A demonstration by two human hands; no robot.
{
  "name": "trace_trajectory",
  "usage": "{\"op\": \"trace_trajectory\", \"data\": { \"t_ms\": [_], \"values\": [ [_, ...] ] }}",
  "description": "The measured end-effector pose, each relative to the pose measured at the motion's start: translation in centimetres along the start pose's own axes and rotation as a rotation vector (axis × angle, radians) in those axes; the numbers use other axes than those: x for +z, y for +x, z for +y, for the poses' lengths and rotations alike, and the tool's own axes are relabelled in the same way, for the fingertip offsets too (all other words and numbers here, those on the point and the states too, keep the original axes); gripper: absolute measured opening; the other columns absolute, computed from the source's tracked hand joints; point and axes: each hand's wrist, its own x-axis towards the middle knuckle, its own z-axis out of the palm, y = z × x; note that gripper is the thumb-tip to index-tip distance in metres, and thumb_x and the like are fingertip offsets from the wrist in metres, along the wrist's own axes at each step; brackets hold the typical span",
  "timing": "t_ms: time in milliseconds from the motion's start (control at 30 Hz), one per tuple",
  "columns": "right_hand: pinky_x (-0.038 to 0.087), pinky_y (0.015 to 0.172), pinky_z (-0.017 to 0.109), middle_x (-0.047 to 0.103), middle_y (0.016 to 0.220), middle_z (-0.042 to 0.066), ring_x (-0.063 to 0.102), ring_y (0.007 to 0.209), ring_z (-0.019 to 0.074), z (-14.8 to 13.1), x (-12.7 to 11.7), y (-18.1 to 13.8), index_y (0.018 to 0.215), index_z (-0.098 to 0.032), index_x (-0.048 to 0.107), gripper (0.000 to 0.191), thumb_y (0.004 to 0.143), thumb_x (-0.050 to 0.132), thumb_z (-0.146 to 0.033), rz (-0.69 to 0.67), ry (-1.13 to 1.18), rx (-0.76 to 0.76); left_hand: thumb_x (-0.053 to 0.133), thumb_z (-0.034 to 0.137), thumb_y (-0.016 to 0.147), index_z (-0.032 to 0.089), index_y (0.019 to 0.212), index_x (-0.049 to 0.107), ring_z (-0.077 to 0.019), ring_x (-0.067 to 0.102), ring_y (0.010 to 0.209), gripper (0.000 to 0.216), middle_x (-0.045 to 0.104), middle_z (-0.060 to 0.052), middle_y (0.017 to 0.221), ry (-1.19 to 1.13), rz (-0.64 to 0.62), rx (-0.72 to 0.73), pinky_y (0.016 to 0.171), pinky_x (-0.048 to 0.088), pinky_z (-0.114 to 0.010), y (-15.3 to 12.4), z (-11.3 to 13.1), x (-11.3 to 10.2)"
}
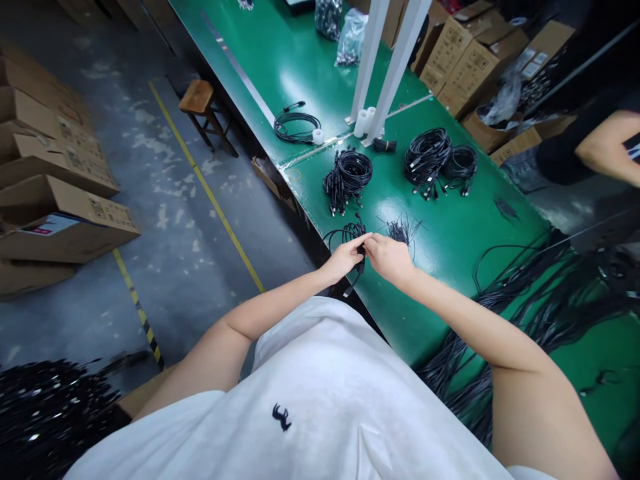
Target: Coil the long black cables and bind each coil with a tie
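A coiled black cable [349, 232] is between my two hands, over the near edge of the green table [400, 307]. My left hand [345, 260] closes on the coil from the left. My right hand [389, 257] meets it from the right, its fingers pinched at the cable; whether a thin tie is in them I cannot make out. A plug end hangs below my left fingers. Just beyond my right hand lies a pile of thin black ties [404, 230].
Bundled black cables [349, 175] and more coils [429, 157] lie farther up the table. Two white posts [367, 67] rise from it. Long loose cables [540, 300] spread at right. A wooden stool [197, 97] and cardboard boxes [65, 220] stand left. Another person's arm [607, 147] shows at right.
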Motion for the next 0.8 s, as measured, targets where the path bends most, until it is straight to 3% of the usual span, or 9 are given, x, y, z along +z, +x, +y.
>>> {"op": "trace_trajectory", "data": {
  "t_ms": [133, 300, 367, 433, 567, 633, 733, 800],
  "values": [
    [0.024, 0.056, 0.028, 0.067, 0.095, 0.008, 0.058, 0.078, 0.0173, 0.1, 1.1, 0.5, 0.100, -0.016, 0.062, 0.031, 0.097, 0.032, -0.026, 0.033, 0.207, 0.109, 0.056, 0.007, 0.078, 0.019, 0.134, 0.052, -0.0191, 0.063, 0.092, 0.057, 0.068, -0.002, 0.090, 0.323, -0.042, 0.033, 0.083, 0.048, -0.031, -0.1, -0.3, -0.6],
    [0.030, 0.059, 0.023, 0.063, 0.074, 0.001, 0.053, 0.068, 0.0132, 1.0, 2.1, 1.1, 0.079, -0.018, 0.061, 0.028, 0.092, 0.037, -0.025, -0.091, 0.564, 0.209, 0.064, 0.026, 0.084, 0.018, 0.122, 0.058, -0.0250, 0.063, 0.095, 0.039, 0.071, -0.006, 0.090, 1.141, -0.147, 0.192, 0.085, 0.043, -0.036, 0.1, 1.2, -1.3],
    [0.029, 0.059, 0.023, 0.063, 0.072, 0.001, 0.051, 0.066, 0.0130, 1.1, 2.5, 1.3, 0.076, -0.018, 0.061, 0.029, 0.092, 0.038, -0.026, -0.112, 0.562, 0.236, 0.063, 0.029, 0.086, 0.012, 0.113, 0.062, -0.0293, 0.064, 0.096, 0.032, 0.072, -0.013, 0.089, 1.434, -0.126, 0.248, 0.087, 0.040, -0.039, 0.5, 1.7, -0.9],
    [0.029, 0.060, 0.024, 0.065, 0.076, 0.003, 0.052, 0.068, 0.0139, 1.1, 2.9, 1.4, 0.077, -0.018, 0.062, 0.029, 0.092, 0.038, -0.025, -0.117, 0.478, 0.255, 0.056, 0.026, 0.090, 0.007, 0.107, 0.064, -0.0304, 0.066, 0.091, 0.027, 0.071, -0.019, 0.087, 1.585, -0.131, 0.234, 0.085, 0.039, -0.041, 1.1, 1.9, -0.1],
    [0.027, 0.061, 0.027, 0.070, 0.089, 0.007, 0.058, 0.077, 0.0173, 0.9, 3.7, 1.4, 0.086, -0.018, 0.065, 0.030, 0.094, 0.037, -0.028, -0.166, 0.275, 0.222, 0.050, 0.006, 0.085, 0.007, 0.082, 0.069, -0.0279, 0.068, 0.085, 0.020, 0.072, -0.019, 0.080, 1.654, -0.234, 0.137, 0.083, 0.037, -0.040, 2.1, 1.9, 1.1],
    [0.028, 0.061, 0.027, 0.070, 0.093, 0.008, 0.060, 0.082, 0.0181, 0.7, 3.9, 1.4, 0.090, -0.018, 0.064, 0.030, 0.096, 0.037, -0.029, -0.184, 0.207, 0.161, 0.052, 0.004, 0.081, 0.010, 0.070, 0.068, -0.0281, 0.067, 0.088, 0.021, 0.072, -0.017, 0.077, 1.649, -0.254, 0.133, 0.085, 0.037, -0.041, 2.4, 1.8, 1.0],
    [0.028, 0.059, 0.028, 0.068, 0.097, 0.009, 0.062, 0.086, 0.0193, 0.6, 3.8, 1.5, 0.097, -0.016, 0.062, 0.027, 0.096, 0.036, -0.025, -0.157, 0.090, 0.107, 0.054, 0.021, 0.087, 0.012, 0.077, 0.069, -0.0262, 0.068, 0.087, 0.020, 0.073, -0.015, 0.080, 1.459, -0.237, 0.047, 0.081, 0.043, -0.038, 2.0, 1.5, 0.3],
    [0.027, 0.057, 0.028, 0.066, 0.099, 0.011, 0.063, 0.086, 0.0207, 0.6, 3.7, 1.7, 0.102, -0.015, 0.060, 0.027, 0.096, 0.035, -0.022, -0.166, 0.007, 0.091, 0.052, 0.030, 0.090, 0.013, 0.090, 0.069, -0.0212, 0.069, 0.078, 0.024, 0.074, -0.010, 0.081, 1.205, -0.369, -0.066, 0.073, 0.048, -0.033, 1.1, 1.5, -0.1]
  ]
}}
